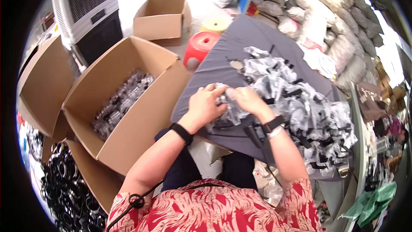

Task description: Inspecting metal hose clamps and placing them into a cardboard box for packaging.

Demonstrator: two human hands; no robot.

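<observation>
Above the near left part of a grey cloth-covered table (216, 71), my two hands work close together on a small clear plastic bag (232, 112). My left hand (203, 106) is curled round its left side, fingers bent. From the right, my right hand (251, 101) pinches the bag's upper part. What the bag holds is mostly covered by my fingers. Just right of my hands spreads a heap of clear-bagged parts with black pieces (296, 107). A black strap-like piece (253, 136) lies below my right wrist.
At my left stands an open cardboard box (143, 116), partly filled with similar bagged parts (124, 101). Glossy black parts (71, 184) are piled at the lower left. Farther off are another open box (156, 28), a red stool (200, 48) and stacked sacks (315, 10).
</observation>
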